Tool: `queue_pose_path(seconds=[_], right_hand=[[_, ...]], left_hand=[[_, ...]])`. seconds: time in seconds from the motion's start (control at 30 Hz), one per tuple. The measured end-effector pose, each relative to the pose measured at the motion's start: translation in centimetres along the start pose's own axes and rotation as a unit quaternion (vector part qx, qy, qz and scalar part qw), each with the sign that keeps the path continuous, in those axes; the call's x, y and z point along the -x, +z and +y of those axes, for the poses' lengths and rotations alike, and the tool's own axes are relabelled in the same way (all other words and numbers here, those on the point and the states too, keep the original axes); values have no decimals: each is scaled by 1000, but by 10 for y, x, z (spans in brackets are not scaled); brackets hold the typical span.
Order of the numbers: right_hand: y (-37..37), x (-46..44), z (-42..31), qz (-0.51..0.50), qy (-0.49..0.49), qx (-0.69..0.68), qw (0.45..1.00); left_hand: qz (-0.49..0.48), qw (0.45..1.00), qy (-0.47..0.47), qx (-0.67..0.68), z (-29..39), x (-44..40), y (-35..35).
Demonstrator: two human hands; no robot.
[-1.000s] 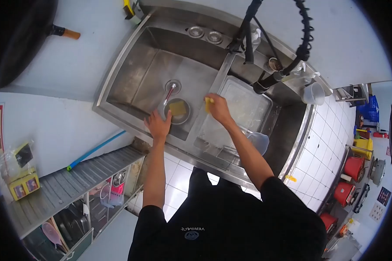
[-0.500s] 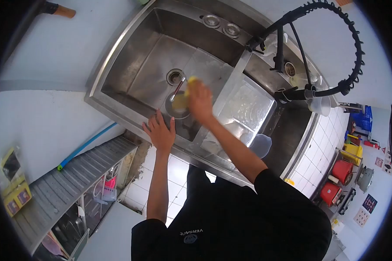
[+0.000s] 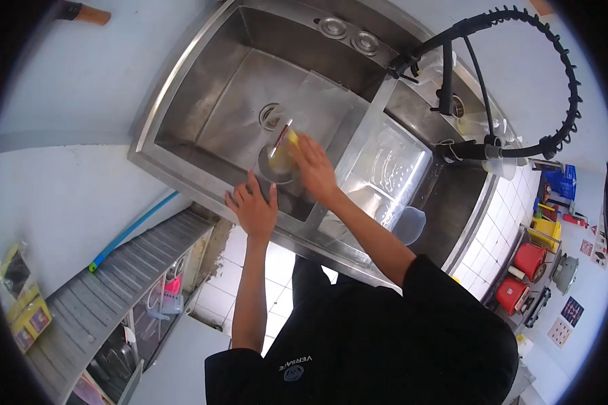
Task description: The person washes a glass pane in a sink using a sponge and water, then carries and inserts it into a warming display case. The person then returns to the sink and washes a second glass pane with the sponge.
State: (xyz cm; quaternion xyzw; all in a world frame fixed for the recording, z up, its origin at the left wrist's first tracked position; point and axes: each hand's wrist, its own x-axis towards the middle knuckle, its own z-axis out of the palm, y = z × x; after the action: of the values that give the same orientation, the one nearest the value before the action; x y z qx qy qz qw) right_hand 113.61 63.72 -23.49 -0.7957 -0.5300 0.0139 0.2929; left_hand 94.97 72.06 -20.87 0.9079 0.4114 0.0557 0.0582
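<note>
In the left basin of the steel sink (image 3: 175, 165), my right hand (image 3: 315, 172) is closed on a yellow sponge (image 3: 293, 138). Under the sponge is a round dish (image 3: 267, 167) with yellowish contents, and a slim reddish utensil (image 3: 282, 138) lies across it; the hand hides part of both. A clear flat sheet or lid (image 3: 324, 101) lies in the same basin, past my fingers. My left hand (image 3: 255, 212) rests at the basin's front edge, fingers spread and holding nothing.
Beyond the divider, a wet transparent tray or lid (image 3: 392, 158) and a clear bowl (image 3: 408, 225) occupy the right basin. A black coiled-spring faucet (image 3: 567, 88) arches over that side. Two drain strainers (image 3: 333, 27) sit on the back ledge. A grooved metal rack (image 3: 125, 270) stands lower left.
My right hand and the sponge have shifted slightly down toward the dish and utensil. My left hand stays at the edge. The whole view has moved a little.
</note>
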Motion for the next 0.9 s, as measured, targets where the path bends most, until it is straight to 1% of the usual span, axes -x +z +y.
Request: queue_pose_path(seconds=[0.03,0.13,0.23,0.33,0.43,0.47,0.5,0.57,0.63,0.67,0.73,0.77,0.83,0.87,0.9], right_hand=[[-8,17,8,-7,-12,-14,1000],[-15,0,62,56,91,120,987],[-16,-69,69,104,156,104,977],[7,-22,35,-4,8,159,987],[-22,35,56,13,-2,36,999],[-26,27,78,35,66,143,987],[-39,5,91,86,100,130,983],[-28,-39,99,169,146,152,963],[9,-45,51,133,94,139,977],[16,-36,29,115,68,133,982],[-11,12,-25,15,23,32,999],[-19,29,-19,13,38,26,999],[-38,69,19,7,61,16,998],[-41,64,41,9,115,71,991],[-43,41,48,62,143,114,981]], left_hand=[[7,1000,5,-7,-1,-3,0],[19,1000,9,-22,-1,5,1],[31,999,13,-27,1,2,2],[28,999,15,-26,3,-2,0],[33,999,16,-26,2,-4,1],[42,999,15,-26,2,-6,2],[44,998,21,-28,1,-3,1],[27,999,20,-29,-1,4,2],[23,999,15,-24,3,1,5],[20,1000,13,-20,4,1,5],[21,999,16,-23,1,-3,3],[23,999,16,-29,2,-1,3],[28,999,14,-39,1,-6,5],[28,999,13,-45,3,-10,4],[18,998,18,-52,2,-2,1]])
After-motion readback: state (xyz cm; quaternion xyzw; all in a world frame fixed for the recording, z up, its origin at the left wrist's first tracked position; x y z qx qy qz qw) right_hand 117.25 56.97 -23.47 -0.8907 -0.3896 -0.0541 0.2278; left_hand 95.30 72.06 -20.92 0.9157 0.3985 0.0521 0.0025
